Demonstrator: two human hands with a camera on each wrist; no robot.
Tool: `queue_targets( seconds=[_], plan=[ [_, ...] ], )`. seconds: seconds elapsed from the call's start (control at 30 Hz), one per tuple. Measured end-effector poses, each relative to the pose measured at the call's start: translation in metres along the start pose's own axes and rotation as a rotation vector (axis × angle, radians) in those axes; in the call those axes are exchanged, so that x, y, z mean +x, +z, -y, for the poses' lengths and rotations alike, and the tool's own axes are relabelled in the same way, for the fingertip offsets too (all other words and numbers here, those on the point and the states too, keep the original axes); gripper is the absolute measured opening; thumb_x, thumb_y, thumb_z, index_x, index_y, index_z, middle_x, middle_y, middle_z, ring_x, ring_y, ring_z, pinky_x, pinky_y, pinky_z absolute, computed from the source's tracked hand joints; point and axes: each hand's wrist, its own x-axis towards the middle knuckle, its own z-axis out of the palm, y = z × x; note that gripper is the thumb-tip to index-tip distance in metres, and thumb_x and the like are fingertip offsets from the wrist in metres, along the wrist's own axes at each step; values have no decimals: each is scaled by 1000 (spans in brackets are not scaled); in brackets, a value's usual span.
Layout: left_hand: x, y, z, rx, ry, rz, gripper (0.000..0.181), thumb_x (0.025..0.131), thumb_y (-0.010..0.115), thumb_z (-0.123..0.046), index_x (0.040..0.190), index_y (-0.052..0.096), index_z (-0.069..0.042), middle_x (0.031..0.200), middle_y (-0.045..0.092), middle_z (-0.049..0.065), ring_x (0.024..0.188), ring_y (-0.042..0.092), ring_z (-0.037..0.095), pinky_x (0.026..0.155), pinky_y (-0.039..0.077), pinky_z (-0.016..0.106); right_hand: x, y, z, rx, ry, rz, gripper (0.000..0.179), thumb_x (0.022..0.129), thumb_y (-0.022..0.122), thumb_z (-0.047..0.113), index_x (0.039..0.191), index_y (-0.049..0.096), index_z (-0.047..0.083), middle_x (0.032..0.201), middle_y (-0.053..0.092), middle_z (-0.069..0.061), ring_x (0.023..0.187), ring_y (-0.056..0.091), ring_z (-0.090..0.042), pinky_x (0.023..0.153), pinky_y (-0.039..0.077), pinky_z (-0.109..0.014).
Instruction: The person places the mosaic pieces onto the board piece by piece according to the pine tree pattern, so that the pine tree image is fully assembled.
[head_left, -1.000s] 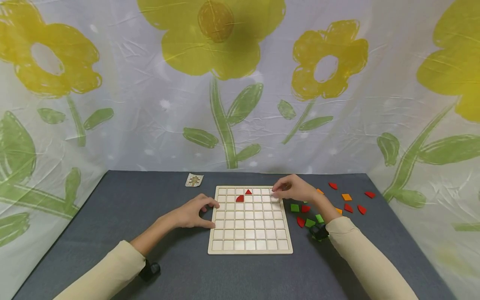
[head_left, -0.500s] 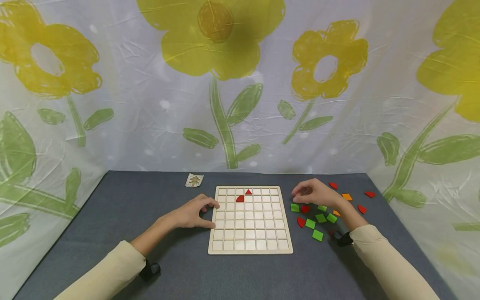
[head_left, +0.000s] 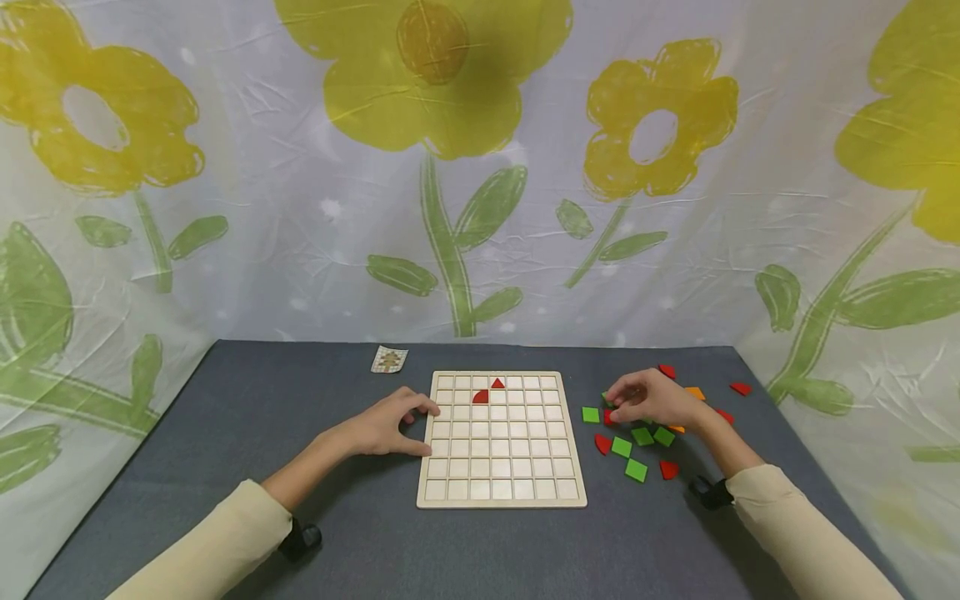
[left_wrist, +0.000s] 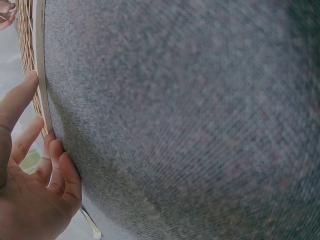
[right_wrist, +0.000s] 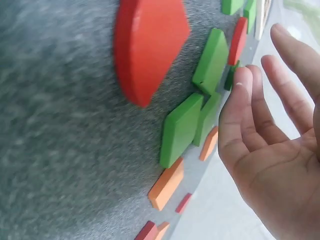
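Observation:
A pale wooden grid board lies flat on the table, with a red triangle and a red quarter-circle piece in its upper squares. My left hand rests at the board's left edge, thumb and fingers spread, the fingertips touching the rim. Over the loose pieces to the right hovers my right hand, its thumb apart from the fingers. In the right wrist view that hand holds nothing visible. Nearest its fingertips is a red piece, partly covered; a green piece peeks out behind.
Several green squares, such as one at the front, are scattered right of the board. Red pieces and orange ones lie farther right. A small patterned card sits behind the left hand. A flowered cloth hangs behind the table.
My right hand has moved from above the board's upper right corner rightward and nearer, over the loose pieces, uncovering green and red pieces in front. The left hand stays put.

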Motion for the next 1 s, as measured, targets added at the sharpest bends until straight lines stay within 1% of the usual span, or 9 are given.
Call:
queue_targets(
  seconds=[0.17, 0.33, 0.47, 0.57, 0.67, 0.77, 1.0],
  plan=[
    [1, 0, 1, 6, 10, 0, 55, 87, 84, -26, 133, 61, -6, 124, 49, 13, 102, 53, 27, 88, 46, 46, -3, 3, 1, -7, -3, -8, 27, 90, 78, 3, 112, 68, -10, 105, 66, -20, 93, 65, -31, 79, 55, -31],
    [1, -1, 2, 4, 16, 3, 56, 88, 84, -27, 133, 60, -5, 125, 48, 13, 102, 53, 27, 88, 46, 46, -2, 7, -1, -32, -34, -23, 24, 90, 78, 1, 108, 69, -10, 104, 66, -20, 91, 64, -32, 79, 54, -31],
    [2, -1, 1, 8, 17, 5, 56, 88, 84, -27, 133, 60, -5, 125, 49, 13, 102, 53, 26, 88, 46, 46, -1, 12, -3, -84, -48, -52, 23, 89, 80, 4, 106, 71, -8, 100, 66, -17, 88, 64, -28, 77, 54, -31],
    [2, -1, 1, 10, 13, 5, 55, 88, 84, -27, 133, 61, -5, 124, 49, 13, 102, 52, 26, 88, 46, 46, 0, 15, -5, -124, -40, -68, 22, 88, 81, 6, 105, 72, -6, 98, 67, -13, 85, 63, -24, 75, 54, -31],
    [2, 0, 0, 9, 9, 6, 55, 88, 84, -26, 133, 61, -5, 124, 49, 13, 102, 52, 26, 88, 46, 46, 0, 16, -5, -142, -34, -70, 21, 88, 81, 7, 104, 73, -4, 97, 67, -10, 84, 63, -22, 74, 54, -32],
    [2, 0, 0, 11, 7, 5, 55, 87, 84, -26, 132, 61, -6, 124, 49, 13, 101, 52, 26, 87, 46, 45, 0, 16, -4, -141, -27, -68, 20, 88, 81, 7, 103, 73, -3, 96, 67, -7, 83, 63, -22, 73, 54, -32],
    [-1, -1, -1, 9, -2, 1, 54, 88, 84, -26, 133, 61, -6, 124, 49, 13, 102, 52, 27, 87, 46, 45, 0, 17, -1, -90, -22, -57, 18, 87, 81, 5, 100, 71, -2, 95, 66, -9, 81, 63, -26, 72, 53, -31]
  ],
)
